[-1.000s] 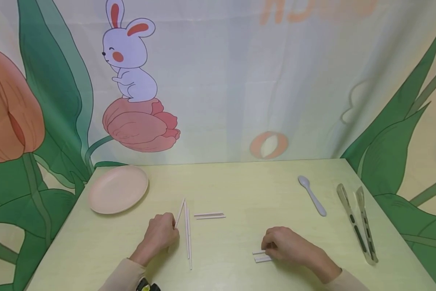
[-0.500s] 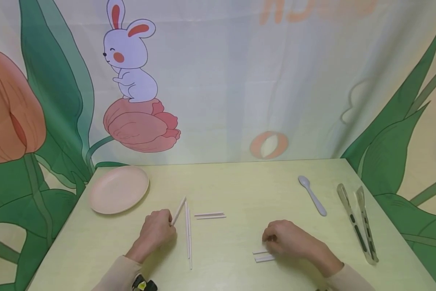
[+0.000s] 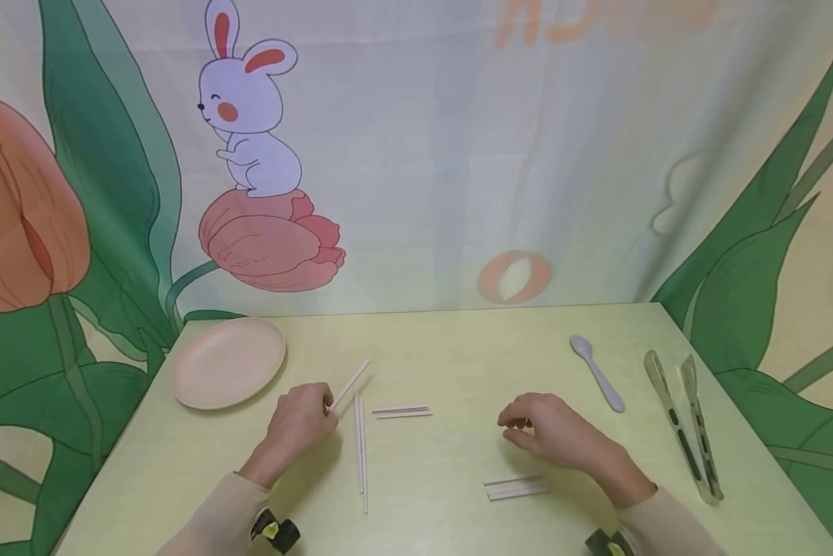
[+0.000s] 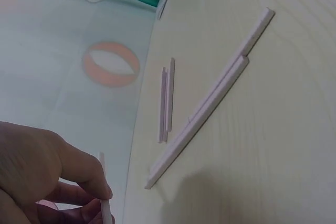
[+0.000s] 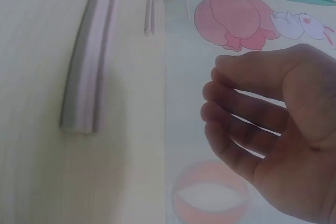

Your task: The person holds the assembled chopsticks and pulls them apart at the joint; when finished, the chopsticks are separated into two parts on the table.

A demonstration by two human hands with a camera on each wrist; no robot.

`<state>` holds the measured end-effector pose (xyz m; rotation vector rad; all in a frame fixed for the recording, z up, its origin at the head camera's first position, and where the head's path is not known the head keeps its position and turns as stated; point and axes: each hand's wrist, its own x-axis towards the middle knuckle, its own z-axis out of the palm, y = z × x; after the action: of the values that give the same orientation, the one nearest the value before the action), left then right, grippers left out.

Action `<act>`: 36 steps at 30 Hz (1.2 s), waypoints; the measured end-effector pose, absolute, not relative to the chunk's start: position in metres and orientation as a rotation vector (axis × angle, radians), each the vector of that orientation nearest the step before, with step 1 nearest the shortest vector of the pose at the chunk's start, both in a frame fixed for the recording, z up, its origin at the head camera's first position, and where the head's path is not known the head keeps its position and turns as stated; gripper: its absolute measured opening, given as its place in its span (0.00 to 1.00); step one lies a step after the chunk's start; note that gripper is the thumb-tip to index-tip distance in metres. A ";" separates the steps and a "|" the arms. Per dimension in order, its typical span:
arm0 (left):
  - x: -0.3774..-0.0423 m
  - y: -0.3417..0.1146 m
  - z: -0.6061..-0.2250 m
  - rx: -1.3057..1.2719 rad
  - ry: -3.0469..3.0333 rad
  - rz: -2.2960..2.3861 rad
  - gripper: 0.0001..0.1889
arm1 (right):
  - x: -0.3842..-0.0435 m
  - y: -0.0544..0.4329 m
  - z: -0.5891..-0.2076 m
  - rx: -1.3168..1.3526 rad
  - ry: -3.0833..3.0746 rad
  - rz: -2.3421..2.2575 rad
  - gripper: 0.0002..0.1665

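Note:
My left hand (image 3: 296,426) pinches a thin pale stick (image 3: 352,382) between thumb and fingers. That stick slants up and to the right, and its lower end is hidden in the hand. Two long pale sticks (image 3: 361,455) lie side by side just right of this hand, slightly offset lengthwise. Several shorter pale sticks (image 3: 402,412) lie crosswise beyond them. On the right, my right hand (image 3: 562,434) hovers with loosely bent fingers (image 5: 236,106) and nothing in its grasp. Another group of short sticks (image 3: 516,489) lies on the table below it.
A pale pink plate (image 3: 228,363) sits at the back left of the table (image 3: 451,355). A grey-lilac spoon (image 3: 598,374) lies toward the back right, with metal tongs (image 3: 687,432) near the right edge. A printed curtain (image 3: 416,154) hangs behind the table.
My left hand has lifted its stick up and away from the two long sticks. My right hand has let go of the short sticks and risen above them.

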<state>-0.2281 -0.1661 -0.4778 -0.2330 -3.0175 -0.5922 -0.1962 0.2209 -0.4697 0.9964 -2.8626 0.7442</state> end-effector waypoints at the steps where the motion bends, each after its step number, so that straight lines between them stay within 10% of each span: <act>1: -0.228 -0.166 -0.477 -0.238 -3.010 -0.595 0.04 | -0.197 0.220 -0.469 0.987 -2.853 0.749 0.06; 36: -0.239 -0.112 -0.448 -0.646 -2.734 -0.639 0.05 | -0.227 0.177 -0.438 0.920 -2.590 0.837 0.10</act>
<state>-0.2394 -0.1122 -0.4476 -0.6460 -2.7341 -0.6388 -0.2272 0.1767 -0.4383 0.9204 -2.5900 0.8369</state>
